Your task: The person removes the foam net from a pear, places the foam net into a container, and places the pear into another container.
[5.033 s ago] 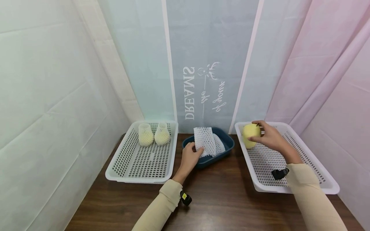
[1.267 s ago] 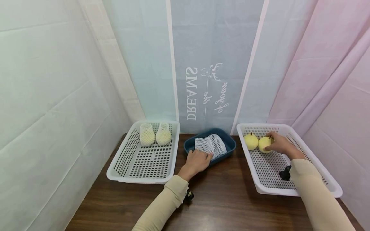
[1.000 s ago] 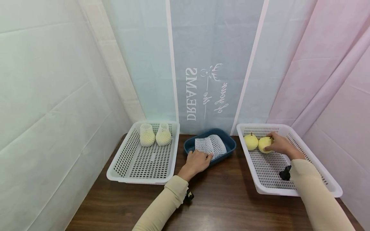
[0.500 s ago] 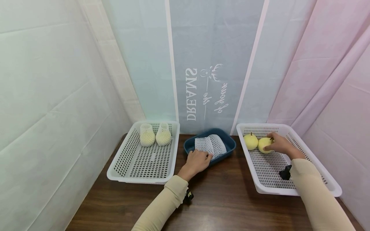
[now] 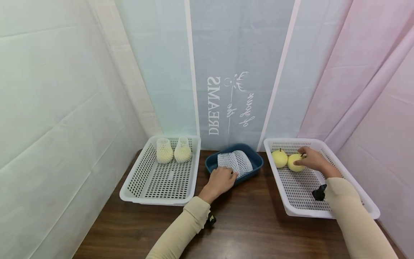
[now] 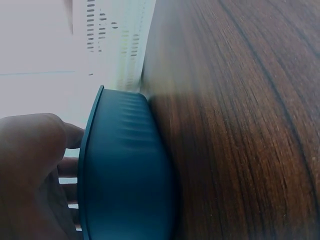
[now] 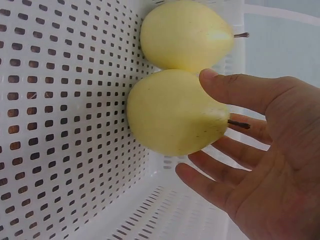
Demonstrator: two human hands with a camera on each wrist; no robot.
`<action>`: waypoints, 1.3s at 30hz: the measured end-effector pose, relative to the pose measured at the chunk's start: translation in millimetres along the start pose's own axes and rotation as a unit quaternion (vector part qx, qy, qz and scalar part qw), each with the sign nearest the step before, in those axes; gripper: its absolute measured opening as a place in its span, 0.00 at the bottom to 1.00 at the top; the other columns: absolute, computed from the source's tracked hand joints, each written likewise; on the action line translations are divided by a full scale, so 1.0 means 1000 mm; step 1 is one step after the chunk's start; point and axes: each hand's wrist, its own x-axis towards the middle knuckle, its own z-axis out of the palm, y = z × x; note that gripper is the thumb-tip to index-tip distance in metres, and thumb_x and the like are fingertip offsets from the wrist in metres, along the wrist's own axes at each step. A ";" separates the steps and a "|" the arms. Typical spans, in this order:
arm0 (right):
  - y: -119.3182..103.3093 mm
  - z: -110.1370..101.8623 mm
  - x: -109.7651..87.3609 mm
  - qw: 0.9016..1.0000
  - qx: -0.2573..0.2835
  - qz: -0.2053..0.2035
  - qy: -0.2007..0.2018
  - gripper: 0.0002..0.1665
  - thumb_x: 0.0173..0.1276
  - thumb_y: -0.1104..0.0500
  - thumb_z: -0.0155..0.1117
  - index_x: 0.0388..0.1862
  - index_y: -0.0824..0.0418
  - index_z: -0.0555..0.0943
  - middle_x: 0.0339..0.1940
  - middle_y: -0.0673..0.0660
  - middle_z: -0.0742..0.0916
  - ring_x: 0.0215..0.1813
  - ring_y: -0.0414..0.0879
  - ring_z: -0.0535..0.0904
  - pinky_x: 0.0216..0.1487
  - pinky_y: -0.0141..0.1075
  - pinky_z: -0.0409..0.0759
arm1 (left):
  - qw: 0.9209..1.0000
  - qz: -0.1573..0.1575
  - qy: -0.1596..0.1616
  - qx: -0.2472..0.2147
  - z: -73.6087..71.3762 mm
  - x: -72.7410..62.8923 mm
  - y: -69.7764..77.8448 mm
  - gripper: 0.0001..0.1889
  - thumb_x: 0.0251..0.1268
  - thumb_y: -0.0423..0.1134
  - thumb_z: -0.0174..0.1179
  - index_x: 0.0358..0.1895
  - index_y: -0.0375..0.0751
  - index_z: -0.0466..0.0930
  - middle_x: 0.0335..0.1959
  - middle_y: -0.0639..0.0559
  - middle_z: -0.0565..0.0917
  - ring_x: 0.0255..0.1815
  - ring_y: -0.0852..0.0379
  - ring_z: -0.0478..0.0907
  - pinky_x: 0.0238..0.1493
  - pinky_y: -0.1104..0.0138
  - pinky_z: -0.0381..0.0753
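In the head view my left hand [image 5: 220, 183] hangs loosely over the near rim of a dark blue tray [image 5: 211, 158]. White foam fruit nets [image 5: 240, 162] lie in that tray, right at my fingertips. The left wrist view has the fingers behind the tray wall [image 6: 127, 170], partly hidden by it. My right hand [image 7: 282, 160] is spread loosely about the stem end of a yellow pear [image 7: 172, 112], thumb tip at its upper edge. A second pear [image 7: 187, 35] sits beside it. Both pears rest in the right white basket [image 5: 284, 194].
At the left a white perforated basket [image 5: 191, 187] holds two pears in foam nets, a left one [image 5: 165, 153] and a right one [image 5: 182, 151]. The brown wooden table [image 5: 245, 223] carries everything. A printed curtain [image 5: 239, 43] hangs close behind.
Five seconds ago my right hand gripped a pear and my left hand held up a foam net. The pear now sits beside another and the net lies in the tray. Little moves over the last second.
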 end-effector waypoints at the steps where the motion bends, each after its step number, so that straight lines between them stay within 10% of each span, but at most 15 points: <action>1: -0.001 -0.001 -0.001 1.000 -0.001 -0.003 0.002 0.42 0.69 0.57 0.74 0.67 0.87 0.67 0.64 0.88 0.75 0.62 0.81 0.75 0.59 0.69 0.77 | 1.000 -0.001 0.002 0.004 0.000 0.000 0.000 0.20 0.85 0.50 0.54 0.32 0.47 0.86 0.26 0.52 0.84 0.29 0.53 0.83 0.35 0.59 0.84; 39: -0.080 -0.003 -0.024 0.996 0.013 -0.046 0.073 0.28 0.78 0.54 0.66 0.65 0.75 0.79 0.61 0.77 0.85 0.60 0.73 0.83 0.58 0.65 0.81 | 0.998 0.001 0.037 -0.054 -0.035 -0.009 0.019 0.11 0.79 0.42 0.61 0.52 0.43 0.90 0.47 0.51 0.92 0.40 0.57 0.89 0.44 0.63 0.89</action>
